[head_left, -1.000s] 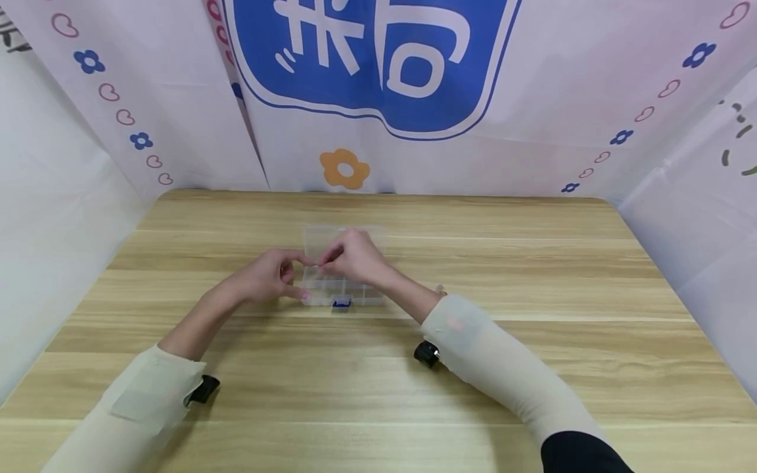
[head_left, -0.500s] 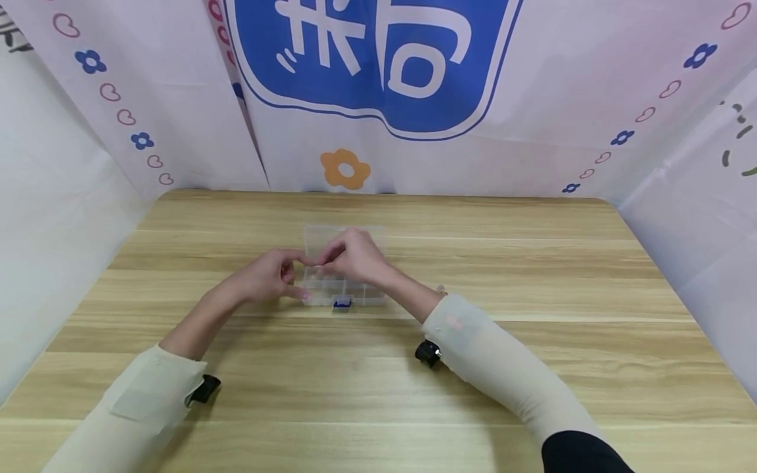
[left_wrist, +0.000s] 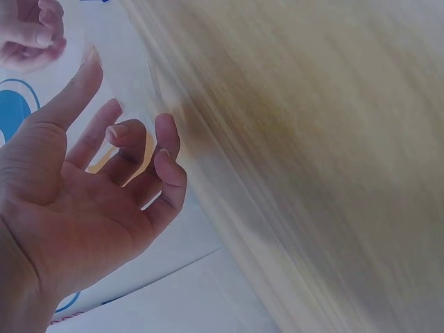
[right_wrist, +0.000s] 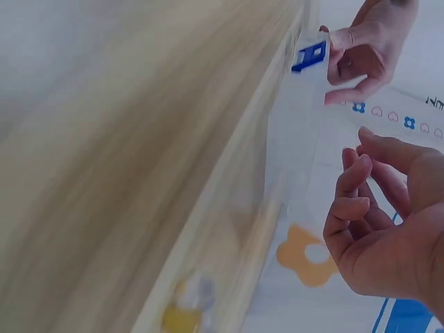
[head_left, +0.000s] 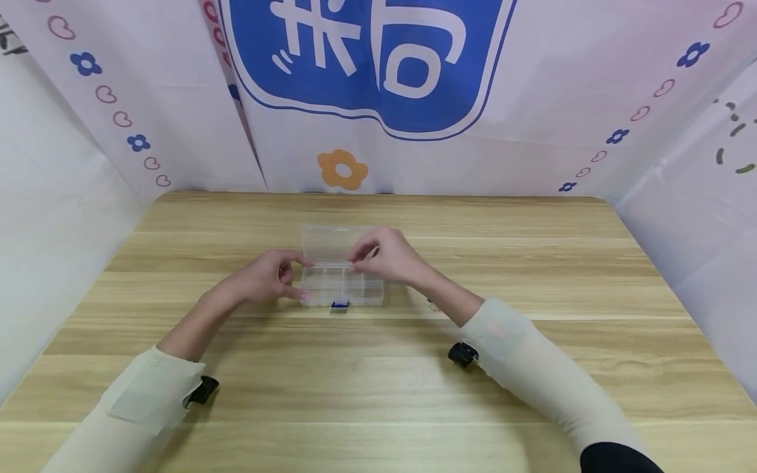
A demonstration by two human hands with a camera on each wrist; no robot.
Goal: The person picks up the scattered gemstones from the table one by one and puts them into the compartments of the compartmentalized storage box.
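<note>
A clear plastic compartment box (head_left: 363, 293) stands on the table with its lid (head_left: 325, 243) raised at the back and a blue latch (head_left: 340, 305) at the front. My left hand (head_left: 273, 276) holds the box's left end, thumb at the front corner and index finger at the back one; its other fingers curl loosely in the left wrist view. Over the hinge side, right of the middle, is my right hand (head_left: 390, 255). Its fingers are loosely bent with thumb and fingertips close together, and nothing shows between them in the right wrist view.
Beside my right forearm lies a small item (head_left: 434, 305), partly hidden; in the right wrist view a blurred yellow-and-clear thing (right_wrist: 187, 305) shows on the table. The wooden table (head_left: 355, 394) ends at a white printed cloth (head_left: 514, 164) behind the box.
My right hand has moved right, from over the box's left compartments to right of its middle, uncovering more compartments and lid. The left hand has stayed on the box.
</note>
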